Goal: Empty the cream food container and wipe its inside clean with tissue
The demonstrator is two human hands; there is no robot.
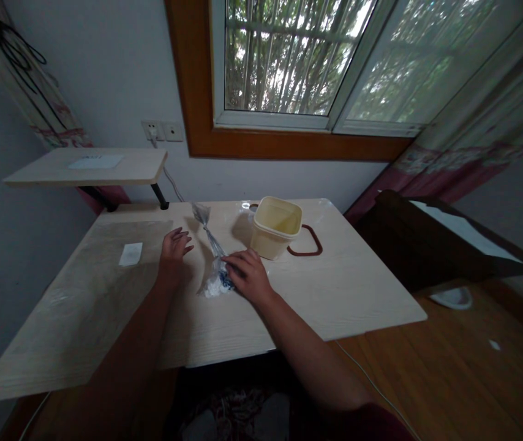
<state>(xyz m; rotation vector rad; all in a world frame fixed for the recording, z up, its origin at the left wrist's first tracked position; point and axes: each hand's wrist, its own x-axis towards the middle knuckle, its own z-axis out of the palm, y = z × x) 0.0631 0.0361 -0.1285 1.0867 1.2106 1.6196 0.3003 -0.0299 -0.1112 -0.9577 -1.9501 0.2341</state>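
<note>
A clear plastic bag (214,284) lies on the desk, its twisted neck knotted and pointing toward the wall. White and dark blue contents show through its lower part; their kind I cannot make out. My right hand (248,274) is closed over the bag's right side, fingers on the plastic just below the neck. To the left of the bag, my left hand (175,250) is held apart from it, fingers spread with nothing in them. Behind my right hand stands a cream plastic bucket (268,243), open at the top, with a brown handle (317,240) sticking out at its right.
A small white paper (130,254) lies on the desk (344,288) at the left. A raised shelf (137,166) stands at the back left, below a wall socket (163,131). Beyond the desk's right edge is a dark brown piece of furniture (408,245).
</note>
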